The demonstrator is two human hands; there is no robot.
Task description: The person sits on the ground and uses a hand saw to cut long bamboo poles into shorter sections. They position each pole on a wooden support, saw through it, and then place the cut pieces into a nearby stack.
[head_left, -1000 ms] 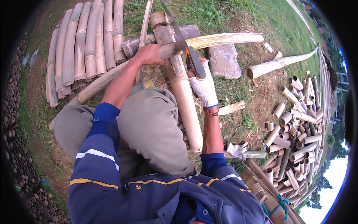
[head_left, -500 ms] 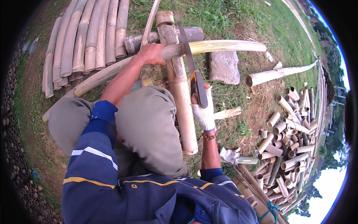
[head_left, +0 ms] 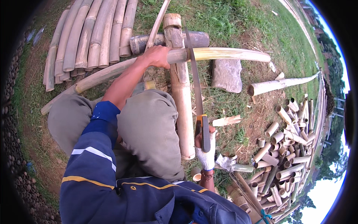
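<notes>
A long bamboo pole [head_left: 104, 78] lies crosswise before me, its right part pale yellow and its left end beside my knee. My bare left hand [head_left: 156, 56] is closed around it, just left of the saw blade. In my right hand [head_left: 207, 149], which wears a white knit glove, is the orange-and-black handle of a handsaw [head_left: 197, 89]. The blade's far part meets the pole at the edge of the yellow section. Beneath the pole runs a thick bamboo support [head_left: 182, 108], notched near its far end, resting over a darker bamboo log [head_left: 199, 39].
Several bamboo poles [head_left: 93, 37] lie side by side at the far left. A grey stone block [head_left: 226, 76] sits under the pole's right part. Another pole [head_left: 279, 85] lies beyond it. Short bamboo pieces are heaped [head_left: 287, 156] at right, near a whitish glove [head_left: 226, 163].
My right hand has drawn the saw back toward me, so the handle is nearer my body. My left hand stays on the pole. The whole view has shifted slightly.
</notes>
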